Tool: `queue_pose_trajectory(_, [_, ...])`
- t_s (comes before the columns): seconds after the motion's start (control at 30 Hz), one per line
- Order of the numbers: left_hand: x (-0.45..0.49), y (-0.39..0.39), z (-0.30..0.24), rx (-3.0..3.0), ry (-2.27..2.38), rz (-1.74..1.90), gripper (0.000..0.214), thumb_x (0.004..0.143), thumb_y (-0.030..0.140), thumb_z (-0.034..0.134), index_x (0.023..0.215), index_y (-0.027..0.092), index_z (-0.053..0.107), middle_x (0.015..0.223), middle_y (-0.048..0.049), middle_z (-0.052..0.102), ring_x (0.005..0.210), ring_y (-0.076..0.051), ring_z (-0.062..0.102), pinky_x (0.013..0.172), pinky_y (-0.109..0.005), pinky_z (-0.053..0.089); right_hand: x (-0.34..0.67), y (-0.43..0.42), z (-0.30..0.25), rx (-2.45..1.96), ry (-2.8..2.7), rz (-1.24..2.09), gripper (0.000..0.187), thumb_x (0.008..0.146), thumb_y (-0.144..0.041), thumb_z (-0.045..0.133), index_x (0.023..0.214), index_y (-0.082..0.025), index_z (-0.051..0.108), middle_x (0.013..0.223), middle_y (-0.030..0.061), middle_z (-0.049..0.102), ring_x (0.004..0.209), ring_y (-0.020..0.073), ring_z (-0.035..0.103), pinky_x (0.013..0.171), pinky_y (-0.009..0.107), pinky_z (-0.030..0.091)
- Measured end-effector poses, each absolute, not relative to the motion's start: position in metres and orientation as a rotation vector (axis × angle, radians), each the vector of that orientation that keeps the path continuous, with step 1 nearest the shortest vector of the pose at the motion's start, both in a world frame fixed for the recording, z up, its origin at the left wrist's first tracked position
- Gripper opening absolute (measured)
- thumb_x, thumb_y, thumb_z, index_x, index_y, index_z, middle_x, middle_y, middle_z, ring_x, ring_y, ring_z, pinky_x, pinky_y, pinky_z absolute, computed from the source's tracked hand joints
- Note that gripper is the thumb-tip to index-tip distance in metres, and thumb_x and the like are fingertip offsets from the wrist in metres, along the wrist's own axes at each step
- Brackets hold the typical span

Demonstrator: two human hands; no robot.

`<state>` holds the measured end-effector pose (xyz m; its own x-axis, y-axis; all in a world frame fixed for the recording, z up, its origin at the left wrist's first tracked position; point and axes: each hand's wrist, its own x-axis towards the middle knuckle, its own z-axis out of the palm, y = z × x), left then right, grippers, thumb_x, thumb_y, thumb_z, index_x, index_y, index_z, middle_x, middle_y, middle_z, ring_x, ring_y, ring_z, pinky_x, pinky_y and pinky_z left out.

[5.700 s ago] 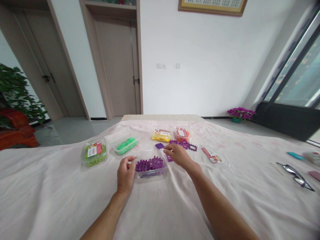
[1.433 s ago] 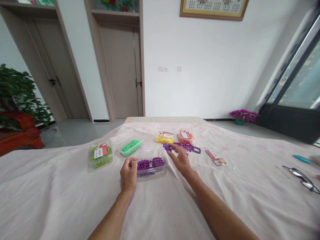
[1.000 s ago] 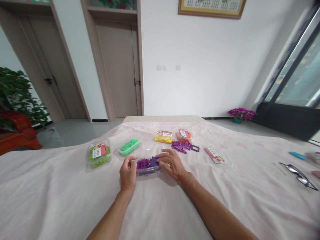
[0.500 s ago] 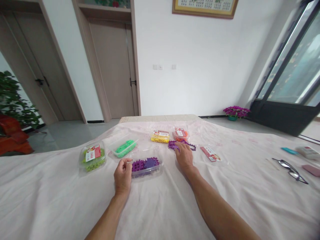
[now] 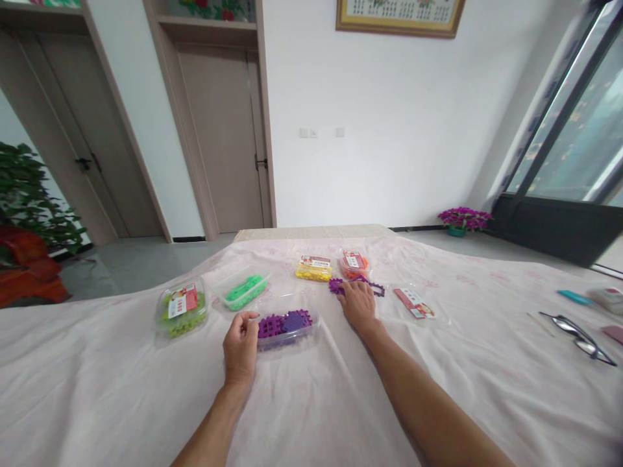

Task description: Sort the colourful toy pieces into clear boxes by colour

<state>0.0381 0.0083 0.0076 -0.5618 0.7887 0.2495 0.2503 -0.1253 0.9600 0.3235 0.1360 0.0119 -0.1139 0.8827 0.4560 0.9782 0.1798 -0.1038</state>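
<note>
In the head view, the left hand is at the left end of a clear tub, its fingers curled and drawn together against the tub's edge; whether they pinch the rim cannot be told. The tub is near the middle of the cloth-covered tabletop, its clear lid raised at the far side. Inside lie purple pieces with notched edges, and on top of them, toward the right, a darker violet piece.

The right hand reaches past the tub, palm down, over a loose purple cluster lying on the cloth; its fingers cover part of the cluster, so it cannot be told whether they grip anything. An open frame piece shows at the hand's right.

Just beyond the cluster are a yellow box and an orange box, side by side. Left of the tub, green pieces fill another clear container. Farther right lie a labelled flat packet and glasses.
</note>
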Motion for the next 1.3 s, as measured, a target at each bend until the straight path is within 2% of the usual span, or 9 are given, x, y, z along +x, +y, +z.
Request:
queue_pose_trajectory(0.23, [0.037, 0.010, 0.007, 1.162, 1.728, 1.733, 0.023, 0.078, 0.037, 0.054, 0.092, 0.020, 0.063, 0.068, 0.0047, 0.051, 0.057, -0.013, 0.044, 0.054, -0.022, 0.037, 0.321, 0.130, 0.019, -1.670, -2.059, -0.372, 0.022, 0.095, -0.035, 0.052, 0.105, -0.023, 0.066, 0.101, 0.0101, 0.069, 0.105, 0.0264, 0.049, 0.101, 0.038, 0.025])
queue_pose_trajectory(0.5, [0.038, 0.010, 0.006, 1.173, 1.714, 1.753, 0.022, 0.078, 0.035, 0.054, 0.091, 0.020, 0.063, 0.066, 0.0052, 0.049, 0.057, -0.013, 0.044, 0.055, -0.022, 0.037, 0.327, 0.125, 0.022, -1.708, -1.791, -0.342, 0.035, 0.099, -0.041, 0.041, 0.107, -0.022, 0.070, 0.092, 0.0097, 0.068, 0.091, 0.0234, 0.057, 0.085, 0.034, 0.035])
queue_pose_trajectory(0.7, [0.041, 0.009, 0.007, 1.168, 1.671, 1.742, 0.024, 0.076, 0.038, 0.056, 0.090, 0.019, 0.064, 0.063, 0.0057, 0.049, 0.054, -0.012, 0.042, 0.052, -0.022, 0.036, 0.319, 0.122, 0.020, -1.542, -1.713, -0.017, 0.037, 0.098, -0.043, 0.038, 0.107, -0.024, 0.068, 0.095, 0.0048, 0.071, 0.084, 0.0194, 0.061, 0.074, 0.029, 0.041])
queue_pose_trajectory(0.9, [0.042, 0.009, 0.010, 1.164, 1.660, 1.742, 0.023, 0.076, 0.038, 0.056, 0.088, 0.020, 0.064, 0.063, 0.0062, 0.048, 0.054, -0.012, 0.043, 0.054, -0.022, 0.037, 0.299, 0.118, 0.038, -1.242, -1.407, 0.240, 0.037, 0.093, -0.048, 0.043, 0.095, -0.018, 0.065, 0.087, 0.0069, 0.071, 0.077, 0.0201, 0.062, 0.074, 0.031, 0.046])
queue_pose_trajectory(1.03, [0.041, 0.009, 0.010, 1.200, 1.656, 1.740, 0.022, 0.076, 0.035, 0.055, 0.090, 0.020, 0.064, 0.063, 0.0056, 0.049, 0.056, -0.013, 0.044, 0.055, -0.022, 0.037, 0.267, 0.098, 0.056, -1.102, -1.517, 0.326, 0.032, 0.092, -0.047, 0.049, 0.091, -0.019, 0.064, 0.078, 0.0032, 0.069, 0.070, 0.0180, 0.060, 0.068, 0.028, 0.045])
queue_pose_trajectory(1.3, [0.043, 0.007, 0.014, 1.230, 1.661, 1.739, 0.021, 0.076, 0.032, 0.053, 0.089, 0.020, 0.064, 0.066, 0.0041, 0.055, 0.060, -0.014, 0.049, 0.060, -0.024, 0.039, 0.225, 0.067, 0.062, -1.184, -1.942, 0.274, 0.023, 0.095, -0.035, 0.048, 0.101, -0.025, 0.068, 0.093, 0.0021, 0.074, 0.082, 0.0190, 0.067, 0.073, 0.027, 0.046])
